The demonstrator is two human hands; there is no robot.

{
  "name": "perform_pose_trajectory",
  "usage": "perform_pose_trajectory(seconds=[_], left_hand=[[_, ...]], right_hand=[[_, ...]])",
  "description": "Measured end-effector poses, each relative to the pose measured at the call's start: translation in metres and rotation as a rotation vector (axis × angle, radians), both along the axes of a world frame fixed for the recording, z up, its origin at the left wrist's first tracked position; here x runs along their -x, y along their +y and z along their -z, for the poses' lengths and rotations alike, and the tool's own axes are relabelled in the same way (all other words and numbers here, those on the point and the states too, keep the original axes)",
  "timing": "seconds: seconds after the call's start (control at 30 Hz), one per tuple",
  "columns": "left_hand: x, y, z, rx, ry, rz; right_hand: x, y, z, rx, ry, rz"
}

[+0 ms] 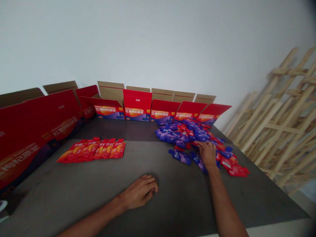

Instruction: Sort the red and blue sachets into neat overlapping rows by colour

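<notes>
My left hand (142, 192) rests on the dark grey table, its fingers curled in and nothing visible in them. Over at the right, my right hand (206, 152) reaches into the near edge of a mixed pile of red and purple pouches (170, 133). Its fingertips are pinched at a pouch, mostly hidden by the hand, so its colour is hard to make out. Just left of that hand lies a single purple pouch (182, 157), and another purple pouch (198, 162) lies under the wrist. On the left, several red pouches (103, 149) lie overlapped in a row.
Open red cartons (137, 112) with raised flaps line the table's back edge against a pale wall. Larger red cartons (37, 131) stand along the left side. Wooden frames (276, 128) lean beyond the table's right edge. A white object (3, 207) shows at far left.
</notes>
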State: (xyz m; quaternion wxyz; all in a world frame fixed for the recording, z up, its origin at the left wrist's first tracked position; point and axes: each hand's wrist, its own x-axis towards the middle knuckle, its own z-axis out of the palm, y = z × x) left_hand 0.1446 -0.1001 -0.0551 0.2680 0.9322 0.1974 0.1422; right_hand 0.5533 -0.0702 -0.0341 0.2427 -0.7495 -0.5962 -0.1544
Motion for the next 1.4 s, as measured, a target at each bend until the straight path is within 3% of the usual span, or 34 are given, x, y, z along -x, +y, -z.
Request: perform_pose_trajectory(seconds=[0.13,0.23,0.3,0.4,0.57,0.67,0.8,0.9,1.03,1.13,1.2,1.27,1.33,1.4], left_hand=[[0.001,0.002,-0.001,0.107,-0.112,-0.099],[0.003,0.007,0.0,0.21,-0.288,-0.295],[0.005,0.012,0.0,0.267,-0.364,-0.41],[0.006,0.017,-0.001,0.368,-0.38,-0.479],[0.005,0.019,0.001,0.652,-0.418,-0.386],[0.008,0.022,0.004,0.717,-0.43,-0.386],[0.017,0.031,0.0,0.627,-0.39,-0.456],[0.024,0.037,-0.009,0.602,-0.277,-0.365],[0.032,0.041,-0.017,0.594,-0.172,-0.24],[0.034,0.044,-0.017,0.709,-0.31,-0.418],[0.035,0.046,-0.016,0.909,-0.452,-0.529],[0.032,0.046,-0.016,1.083,-0.592,-0.553],[0.028,0.042,-0.014,1.129,-0.633,-0.519],[0.021,0.035,-0.011,1.063,-0.546,-0.47]], right_hand=[[0.021,-0.005,-0.017,-0.297,0.142,0.031],[0.065,-0.005,-0.019,-0.398,0.481,-0.089],[0.104,-0.005,-0.013,-0.269,0.762,-0.268],[0.163,-0.01,0.004,0.032,1.105,-0.517],[0.218,-0.023,0.034,0.318,1.388,-0.781],[0.226,-0.024,0.042,0.361,1.469,-0.777],[0.223,-0.022,0.044,0.282,1.393,-0.726],[0.215,-0.021,0.04,0.289,1.307,-0.709],[0.202,-0.025,0.029,0.631,1.241,-0.883],[0.197,-0.026,0.024,0.791,1.269,-0.891],[0.197,-0.025,0.023,0.75,1.35,-0.797],[0.198,-0.022,0.025,0.669,1.444,-0.72],[0.202,-0.02,0.028,0.584,1.53,-0.68],[0.206,-0.019,0.032,0.531,1.565,-0.677]])
